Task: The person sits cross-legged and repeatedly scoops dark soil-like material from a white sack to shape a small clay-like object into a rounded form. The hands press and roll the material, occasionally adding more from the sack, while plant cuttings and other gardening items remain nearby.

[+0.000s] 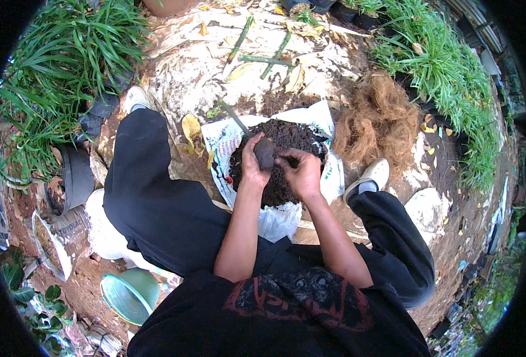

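A dark, rounded clump of soil rests in my left hand, whose fingers curl around its left side and underside. From the top of the clump a green stem cutting sticks out, slanting up and left. My right hand is at the clump's right side, its bent thumb and fingertips close against it; whether they pinch anything is too small to tell. Both hands are above a white woven sack, opened out and filled with loose dark soil.
Brown coconut fibre is heaped right of the sack. Several green stem cuttings lie on the ground beyond it. Leafy potted plants border the left, spider plants the right. A green bucket lies tipped at lower left.
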A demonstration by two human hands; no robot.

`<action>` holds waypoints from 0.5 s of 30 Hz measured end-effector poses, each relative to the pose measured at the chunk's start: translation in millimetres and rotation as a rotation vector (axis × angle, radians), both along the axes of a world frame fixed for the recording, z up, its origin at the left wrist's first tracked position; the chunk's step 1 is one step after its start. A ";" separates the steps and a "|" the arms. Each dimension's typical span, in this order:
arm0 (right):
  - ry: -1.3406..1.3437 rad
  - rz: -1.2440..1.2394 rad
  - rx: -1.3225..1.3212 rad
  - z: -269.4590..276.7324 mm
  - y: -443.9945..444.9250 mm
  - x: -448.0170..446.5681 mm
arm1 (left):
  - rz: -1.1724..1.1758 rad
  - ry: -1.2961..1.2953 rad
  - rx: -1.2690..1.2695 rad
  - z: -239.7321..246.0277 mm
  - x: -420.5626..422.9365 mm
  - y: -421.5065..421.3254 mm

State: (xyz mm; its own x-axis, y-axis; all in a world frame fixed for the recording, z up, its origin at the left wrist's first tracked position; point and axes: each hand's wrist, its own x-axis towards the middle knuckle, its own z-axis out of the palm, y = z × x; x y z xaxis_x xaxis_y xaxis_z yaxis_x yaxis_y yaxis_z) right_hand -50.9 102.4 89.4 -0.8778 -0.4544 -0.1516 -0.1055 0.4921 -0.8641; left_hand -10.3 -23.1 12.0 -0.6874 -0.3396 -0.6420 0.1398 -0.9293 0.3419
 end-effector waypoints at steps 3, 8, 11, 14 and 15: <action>0.001 -0.044 -0.069 -0.8 3.7 -5.3 | -0.004 -0.027 -0.078 -2.7 -5.6 -2.5; -0.114 0.000 -0.034 -2.6 3.9 -4.5 | 0.008 -0.068 -0.124 -4.1 -6.6 -8.6; 0.131 0.096 -0.048 -3.1 -1.9 8.9 | 0.029 -0.043 -0.054 -1.4 -5.3 -8.3; 0.173 0.038 -0.072 -4.1 -9.1 17.3 | 0.038 -0.139 -0.118 2.1 -5.6 -2.5; 0.223 0.026 -0.085 -4.2 -10.8 19.2 | 0.023 -0.191 -0.142 3.2 -5.4 0.1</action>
